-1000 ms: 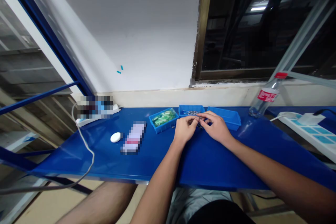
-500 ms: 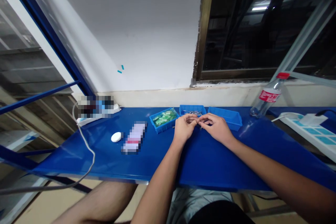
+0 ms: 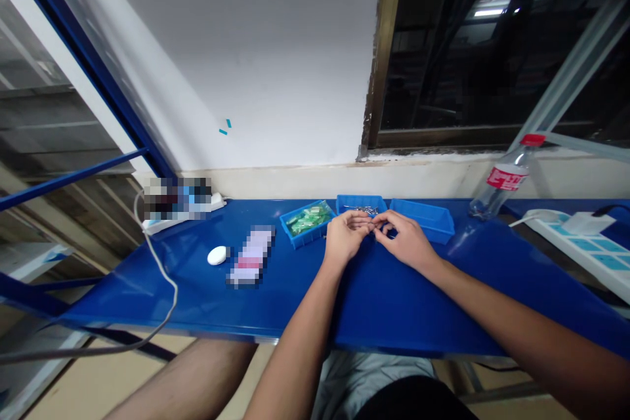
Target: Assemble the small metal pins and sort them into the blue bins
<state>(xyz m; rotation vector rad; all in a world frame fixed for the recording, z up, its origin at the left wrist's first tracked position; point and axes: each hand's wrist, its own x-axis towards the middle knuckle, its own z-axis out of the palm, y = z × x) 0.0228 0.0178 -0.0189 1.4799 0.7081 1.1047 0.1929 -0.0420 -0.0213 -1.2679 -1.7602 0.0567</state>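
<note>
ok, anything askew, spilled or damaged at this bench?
The blue bin of green pieces sits askew to the middle bin, and the wall edge beside the window looks chipped. No clear spill, but the left hand and right hand hide part of the table.

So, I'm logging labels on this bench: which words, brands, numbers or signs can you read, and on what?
No text can be read with certainty.
Red label on the bottle: white marks, too small and blurred to read.
Flat oblong item: pixelated, unreadable.
Power strip at left: partly pixelated, nothing readable.
Power strip at right: no lettering readable.
Green pieces: too small to show any.
</note>
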